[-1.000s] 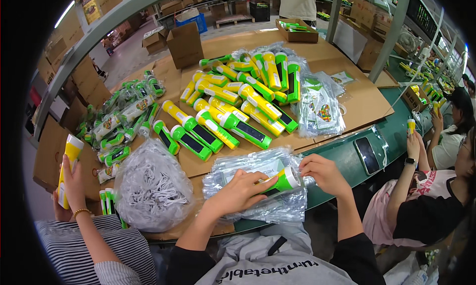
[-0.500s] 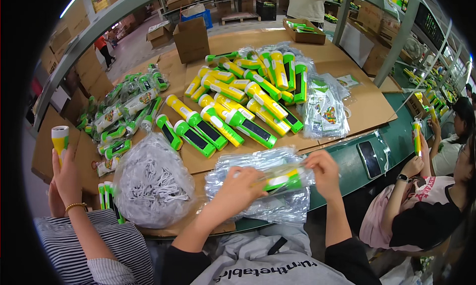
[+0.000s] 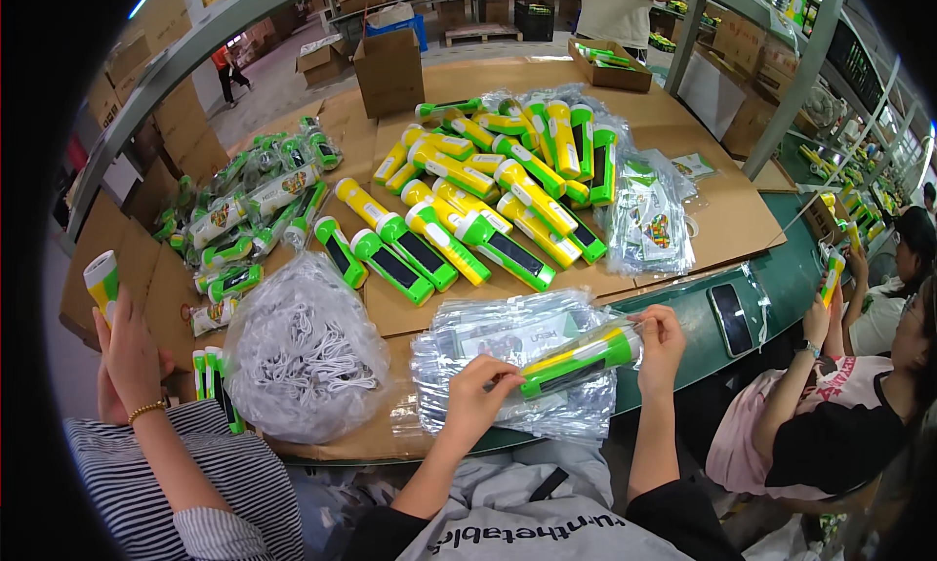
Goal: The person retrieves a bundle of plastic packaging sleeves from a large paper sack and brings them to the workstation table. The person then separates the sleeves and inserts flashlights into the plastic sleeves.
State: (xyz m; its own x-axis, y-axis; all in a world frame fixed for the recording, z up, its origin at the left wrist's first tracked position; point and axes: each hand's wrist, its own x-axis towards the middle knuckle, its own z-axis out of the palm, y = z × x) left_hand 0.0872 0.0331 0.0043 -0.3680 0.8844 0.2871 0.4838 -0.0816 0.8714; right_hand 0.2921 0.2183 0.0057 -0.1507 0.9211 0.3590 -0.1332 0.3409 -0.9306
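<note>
A green and yellow flashlight (image 3: 576, 364) with a dark panel lies slantwise inside a clear plastic bag (image 3: 634, 338), just above a stack of flat clear bags (image 3: 459, 336). My left hand (image 3: 478, 390) pinches the near left end of this bagged flashlight. At the other end, the fingers of my right hand (image 3: 661, 341) are closed on the bag. Beyond the stack lies a heap of loose yellow and green flashlights (image 3: 508, 253). Left of the stack sits a big clear bag of white cords (image 3: 312, 356).
Bagged flashlights (image 3: 234, 219) are piled at the left. Printed bags (image 3: 649, 219) lie right of the heap, and a phone (image 3: 729, 319) rests on the green table edge. Co-workers sit on both sides; the left one's hand (image 3: 132, 351) holds a flashlight. An open carton (image 3: 388, 73) stands behind.
The bagged flashlight has turned so its dark panel shows. My left hand has shifted from over it to its left end, and my right hand has moved slightly right.
</note>
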